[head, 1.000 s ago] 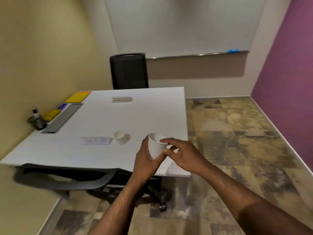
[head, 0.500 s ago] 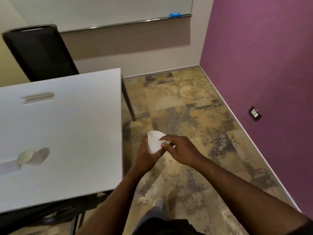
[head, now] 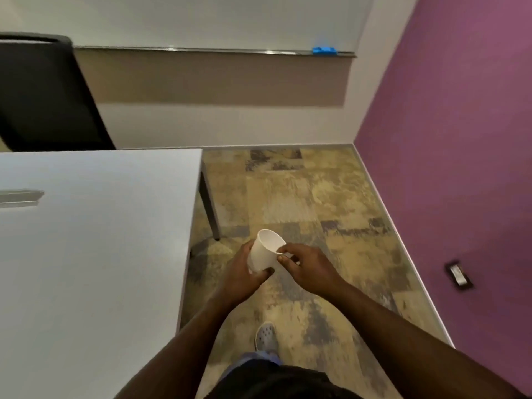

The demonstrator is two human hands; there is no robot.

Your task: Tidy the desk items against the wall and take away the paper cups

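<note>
The paper cup (head: 264, 250) is held in the air over the floor (head: 311, 197), just beside the right edge of the desk (head: 100, 240) and clear of its surface. The cup is white, tilted with its open mouth facing up and away from the person, toward the far wall.

Left hand (head: 244, 273): fingers curled around the lower body of the cup, with the thumb pressed against its near side — a full wrap grasp from below and from the left.

Right hand (head: 305, 266): thumb and forefinger pinched on the cup's rim at its right side; the remaining fingers are folded loosely under the hand. Both hands touch the cup at once.

Both forearms enter from the bottom of the view and meet at the cup. Below them, one grey perforated shoe (head: 266, 336) stands on the mottled tan and grey floor.

Desk: white top, one dark leg (head: 210, 208) visible at its far right corner. A flat grey slot or plate (head: 20, 197) lies at the left margin of the desktop — its nature cannot be determined.

Surroundings: a black chair back (head: 49, 96) stands behind the desk's far side. A whiteboard (head: 201, 18) spans the far wall, with a blue object (head: 324, 50) resting on its tray. A purple wall (head: 460, 139) closes the right side and carries a dark socket plate (head: 459, 275) near the floor.
</note>
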